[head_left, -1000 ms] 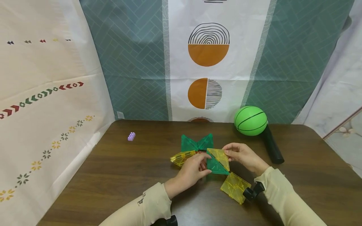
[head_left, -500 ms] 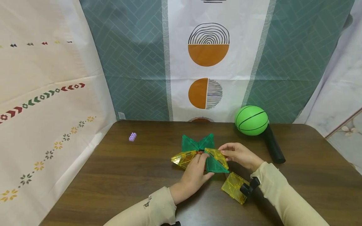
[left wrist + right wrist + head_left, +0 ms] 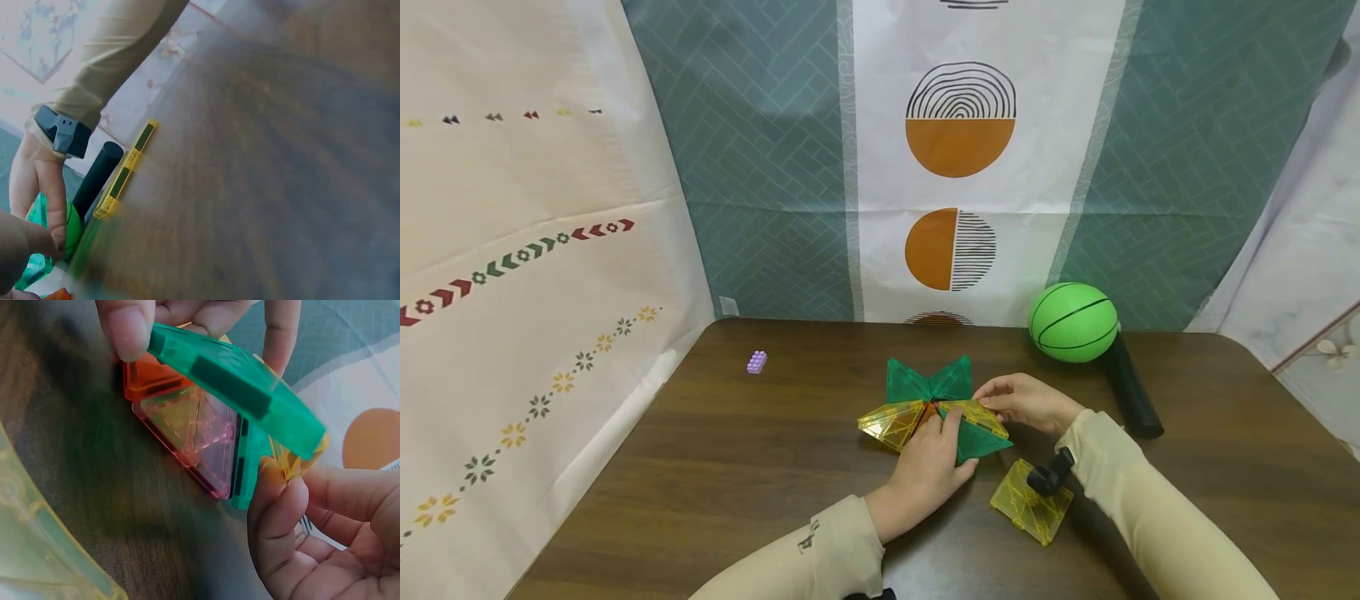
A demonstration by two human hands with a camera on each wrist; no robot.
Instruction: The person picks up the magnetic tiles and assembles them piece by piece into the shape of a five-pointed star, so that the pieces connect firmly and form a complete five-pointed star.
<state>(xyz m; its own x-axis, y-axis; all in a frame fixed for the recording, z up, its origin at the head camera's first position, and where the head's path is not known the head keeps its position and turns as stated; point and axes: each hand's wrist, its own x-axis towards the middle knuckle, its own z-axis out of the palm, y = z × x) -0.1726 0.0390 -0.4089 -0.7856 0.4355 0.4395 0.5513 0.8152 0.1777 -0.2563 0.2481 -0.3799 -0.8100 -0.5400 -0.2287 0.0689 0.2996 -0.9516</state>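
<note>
My right hand [image 3: 1028, 402] pinches the outer edge of a yellow see-through triangular magnetic tile [image 3: 976, 412] between thumb and finger. Along its long side, that tile meets a green triangular tile [image 3: 985, 442]. My left hand [image 3: 925, 471] holds this green tile, its thumb on one corner in the right wrist view and other fingers behind. Both tiles are tilted off the table. Beneath and beside them lie a pink tile [image 3: 212, 440] and an orange tile [image 3: 153, 376]. More yellow tiles [image 3: 889, 423] stand on the left, and green tiles [image 3: 907, 383] at the back.
A yellow square tile [image 3: 1030, 506] lies on the brown table [image 3: 760, 467] below my right wrist. Behind my right hand are a green ball [image 3: 1073, 322] and a black cylinder [image 3: 1131, 387]. A small purple brick [image 3: 757, 362] sits at the back left.
The yellow and green triangle pair has folded along its joint and shifted left against the other tiles. My right hand moved slightly left with it; the yellow square now lies apart from the pair.
</note>
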